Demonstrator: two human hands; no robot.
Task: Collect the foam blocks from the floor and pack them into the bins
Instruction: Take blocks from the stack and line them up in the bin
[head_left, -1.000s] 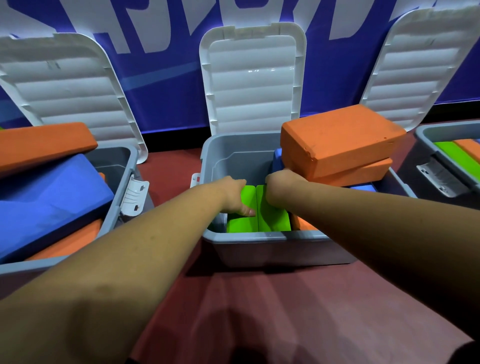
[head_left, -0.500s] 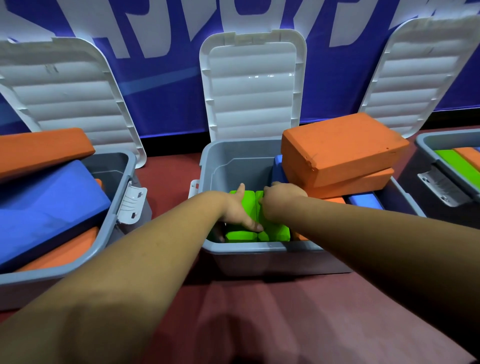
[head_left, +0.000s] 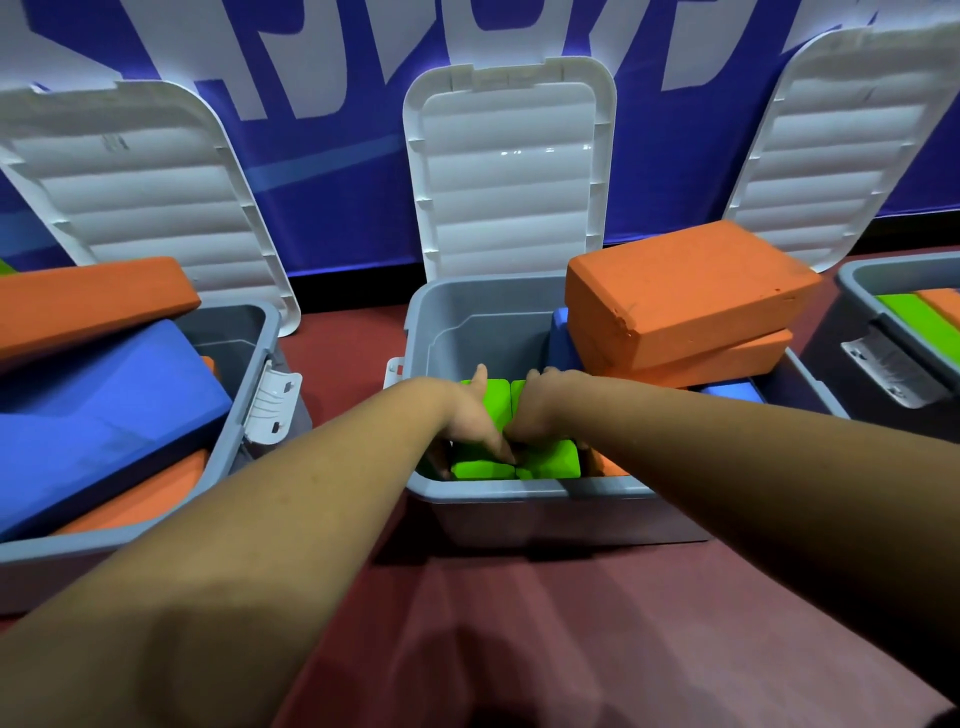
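Both hands are in the middle bin (head_left: 519, 491), near side. Left hand (head_left: 467, 421) presses straight-fingered on the left green block (head_left: 480, 469). Right hand (head_left: 540, 405) curls over the touching right green block (head_left: 553, 460).

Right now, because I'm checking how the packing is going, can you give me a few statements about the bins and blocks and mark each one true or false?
1. The left hand and right hand both touch the green blocks in the middle bin. True.
2. The middle bin's lid is shut. False: it stands open, tipped back toward the blue wall.
3. Two orange blocks are stacked at the right side of the middle bin. True.
4. The left bin holds only green blocks. False: a big blue block fills much of it.
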